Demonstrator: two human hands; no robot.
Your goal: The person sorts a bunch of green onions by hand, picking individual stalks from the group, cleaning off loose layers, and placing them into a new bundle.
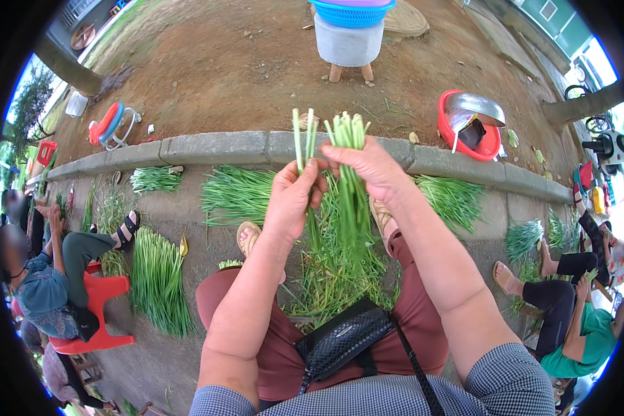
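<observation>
My left hand [299,194] is closed round a few stalks of chives [305,139], pale cut ends up and green leaves hanging. Close beside it, my right hand [378,170] grips a thicker bunch of chives [348,128], held the same way up. The fingers of both hands nearly meet between the two bunches. Below them, between my feet, lies a loose heap of green leaves and scraps [343,288]. Neat piles of chives lie beyond my left foot [239,194], beyond my right foot [454,200] and farther left [161,284].
A stone kerb [215,148] crosses ahead. Beyond it are a red basin [490,144] holding a metal bowl and a white tub [349,43] under a blue basket. A person [52,277] sits left on a red chair [104,312]; others sit right. A black bag [343,340] rests on my lap.
</observation>
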